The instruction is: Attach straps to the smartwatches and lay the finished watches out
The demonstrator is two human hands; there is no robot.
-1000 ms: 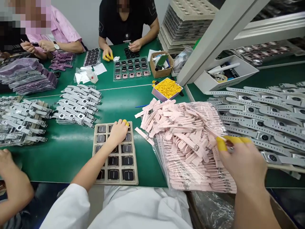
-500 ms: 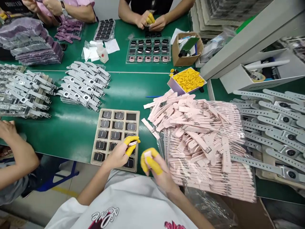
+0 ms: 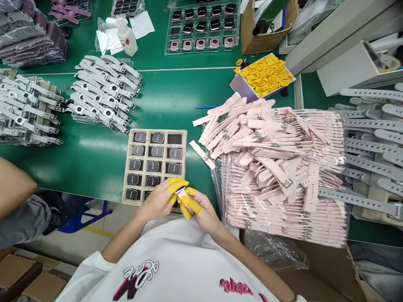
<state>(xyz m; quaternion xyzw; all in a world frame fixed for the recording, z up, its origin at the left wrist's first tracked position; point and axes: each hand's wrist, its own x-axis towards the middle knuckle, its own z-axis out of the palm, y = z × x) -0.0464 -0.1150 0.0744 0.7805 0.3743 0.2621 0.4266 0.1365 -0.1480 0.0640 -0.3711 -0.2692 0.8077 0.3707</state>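
Note:
My left hand (image 3: pixel 158 201), with yellow finger cots on its fingertips, pinches a small watch case (image 3: pixel 180 189) near the front edge of the bench. My right hand (image 3: pixel 203 212), also in yellow finger cots, grips a pale pink watch strap (image 3: pixel 182 194) against the case. The fingers hide most of both pieces, so I cannot tell whether they are joined. Behind and under the left hand lies a beige tray (image 3: pixel 187 147) of dark square watch faces, with an unfilled pocket at its far right corner. Right of my hands is a heap of pink straps (image 3: pixel 270 167).
A box of yellow finger cots (image 3: pixel 264 77) stands behind the pink heap. Grey straps (image 3: pixel 374 147) lie at far right, white watches (image 3: pixel 105 96) at left. A clear tray of watches (image 3: pixel 201 29) sits at the back. Another person's arm (image 3: pixel 14 186) is at left.
My right hand has moved left with the pink strap, up to the watch case in my left hand. The view has tilted downward and come closer to the bench.

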